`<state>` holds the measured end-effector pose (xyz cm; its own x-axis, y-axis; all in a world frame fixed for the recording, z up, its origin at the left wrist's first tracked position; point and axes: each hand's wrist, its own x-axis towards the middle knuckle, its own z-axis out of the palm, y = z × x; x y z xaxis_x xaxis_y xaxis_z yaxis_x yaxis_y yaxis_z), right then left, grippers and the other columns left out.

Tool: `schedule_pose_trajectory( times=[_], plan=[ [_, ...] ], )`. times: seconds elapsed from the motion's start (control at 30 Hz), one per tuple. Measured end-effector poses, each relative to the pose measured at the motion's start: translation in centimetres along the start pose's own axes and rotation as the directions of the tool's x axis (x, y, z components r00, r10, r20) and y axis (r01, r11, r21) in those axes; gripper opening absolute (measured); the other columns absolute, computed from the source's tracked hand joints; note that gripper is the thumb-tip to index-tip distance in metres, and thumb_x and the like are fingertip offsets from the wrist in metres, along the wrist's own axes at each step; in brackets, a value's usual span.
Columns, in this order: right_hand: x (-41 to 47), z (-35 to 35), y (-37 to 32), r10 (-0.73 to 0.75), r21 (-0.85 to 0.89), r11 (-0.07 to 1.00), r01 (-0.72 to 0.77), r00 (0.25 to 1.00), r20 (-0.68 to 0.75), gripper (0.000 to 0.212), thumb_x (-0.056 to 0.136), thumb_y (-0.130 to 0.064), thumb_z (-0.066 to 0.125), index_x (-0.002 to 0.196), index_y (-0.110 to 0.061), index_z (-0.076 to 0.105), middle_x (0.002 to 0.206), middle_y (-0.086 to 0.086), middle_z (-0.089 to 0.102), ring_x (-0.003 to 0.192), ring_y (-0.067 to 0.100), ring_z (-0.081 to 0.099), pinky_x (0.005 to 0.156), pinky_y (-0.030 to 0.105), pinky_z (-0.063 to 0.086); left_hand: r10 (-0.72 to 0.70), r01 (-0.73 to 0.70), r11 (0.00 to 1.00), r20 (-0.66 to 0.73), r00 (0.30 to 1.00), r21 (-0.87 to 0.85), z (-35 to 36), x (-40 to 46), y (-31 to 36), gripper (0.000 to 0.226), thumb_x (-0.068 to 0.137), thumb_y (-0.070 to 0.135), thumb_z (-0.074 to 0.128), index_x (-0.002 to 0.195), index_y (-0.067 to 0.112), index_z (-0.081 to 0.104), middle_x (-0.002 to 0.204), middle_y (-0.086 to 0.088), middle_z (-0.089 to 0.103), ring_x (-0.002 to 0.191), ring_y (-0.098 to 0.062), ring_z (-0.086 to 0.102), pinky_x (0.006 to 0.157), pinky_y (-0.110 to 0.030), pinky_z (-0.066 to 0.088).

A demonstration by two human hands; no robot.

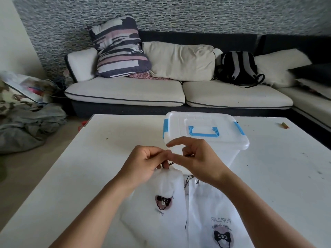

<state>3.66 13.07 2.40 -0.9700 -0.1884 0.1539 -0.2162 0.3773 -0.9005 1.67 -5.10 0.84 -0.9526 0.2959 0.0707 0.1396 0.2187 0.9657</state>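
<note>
Left hand pinching drawstring at neck, right hand pinching its end — pouch running lengthwise below, toward lower centre

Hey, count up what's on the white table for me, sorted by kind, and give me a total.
White fabric drawstring bags with a bow-face print: 2
White plastic storage box with blue handle and latches: 1
Small reddish-brown stick, too small to identify: 1
Total: 4

White drawstring bag with bear print, neck cinched, dark cord pinched, on table.
</note>
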Motion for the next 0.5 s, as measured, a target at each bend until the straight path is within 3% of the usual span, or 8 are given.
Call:
schedule_pose_trajectory(
  times=[0.1, 0.3, 0.4, 0.5],
  plan=[
    [-0.3, -0.3, -0.1, -0.126, -0.144, 0.982, 0.126, 0.992, 0.008, 0.014, 0.09, -0.017, 0.074, 0.098, -0.028, 0.077, 0.044, -0.015, 0.045, 0.045, 0.01, 0.028, 0.047, 0.016, 0.027, -0.01, 0.01, 1.0, 0.122, 0.993, -0.004, 0.0, -0.4, 0.2, 0.035, 0.102, 0.02, 0.053, 0.079, 0.001, 0.072, 0.066, 0.005, 0.063, 0.065, -0.01, 0.047, 0.067, -0.018, 0.041],
    [-0.1, -0.6, 0.7, -0.175, -0.263, 0.953, 0.15, 0.981, -0.077, 0.011, 0.082, -0.017, 0.081, 0.081, -0.028, 0.081, 0.044, -0.01, 0.036, 0.045, 0.012, 0.027, 0.047, 0.018, 0.025, -0.038, 0.03, 0.999, 0.204, 0.978, 0.044, 0.1, -0.5, 0.5, 0.03, 0.103, 0.014, 0.051, 0.081, 0.006, 0.07, 0.063, 0.012, 0.054, 0.064, -0.008, 0.042, 0.066, -0.017, 0.038],
    [-0.1, -1.0, 0.6, -0.078, 0.025, 0.996, 0.081, 0.99, -0.12, 0.004, 0.082, -0.014, 0.081, 0.08, -0.017, 0.08, 0.048, -0.004, 0.033, 0.045, 0.01, 0.022, 0.046, 0.018, 0.024, -0.009, 0.017, 0.999, 0.157, 0.988, -0.052, 0.1, -0.5, 0.6, 0.027, 0.1, 0.013, 0.054, 0.084, 0.007, 0.074, 0.068, 0.004, 0.06, 0.065, -0.01, 0.043, 0.065, -0.016, 0.04],
    [-0.1, -0.9, 0.4, 0.131, 0.41, 0.904, -0.124, 0.991, 0.01, 0.01, 0.095, -0.011, 0.065, 0.086, -0.007, 0.068, 0.052, -0.004, 0.039, 0.046, 0.01, 0.019, 0.043, 0.021, 0.016, -0.021, 0.044, 0.975, 0.105, 0.994, -0.219, 0.2, -0.2, 0.7, 0.02, 0.096, 0.011, 0.058, 0.092, 0.002, 0.076, 0.073, -0.001, 0.067, 0.064, -0.009, 0.048, 0.065, -0.014, 0.044]
  ],
)
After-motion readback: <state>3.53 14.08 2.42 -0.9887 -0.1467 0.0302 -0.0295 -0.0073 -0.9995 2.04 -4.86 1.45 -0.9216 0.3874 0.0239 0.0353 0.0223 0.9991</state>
